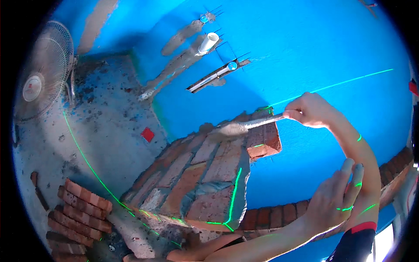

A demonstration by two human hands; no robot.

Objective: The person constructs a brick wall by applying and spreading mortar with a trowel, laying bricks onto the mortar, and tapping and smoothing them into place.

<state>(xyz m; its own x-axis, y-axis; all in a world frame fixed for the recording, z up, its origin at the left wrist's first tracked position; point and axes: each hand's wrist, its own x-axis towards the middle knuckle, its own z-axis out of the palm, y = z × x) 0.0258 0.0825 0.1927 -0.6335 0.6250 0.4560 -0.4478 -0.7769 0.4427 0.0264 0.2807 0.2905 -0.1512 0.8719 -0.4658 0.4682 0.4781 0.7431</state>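
My right hand (310, 110) is closed on the handle of a trowel (265, 121), its mortar-coated blade lying along the top of a short brick wall (203, 179). The wall has mortar joints and a stepped brick at its far end, against the blue wall (323, 61). My left hand (332, 192) is held up beside my right forearm, right of the brickwork, its fingers stretched out with nothing visible in them. Green laser lines cross the brickwork, both walls and my arms.
A standing fan (32, 87) is at the far left. Stacked bricks (78, 209) lie lower left on the grey concrete floor (109, 139), near a red square (147, 134). White pipes (207, 43) protrude from the blue wall. A lower brick course (277, 215) runs behind my left arm.
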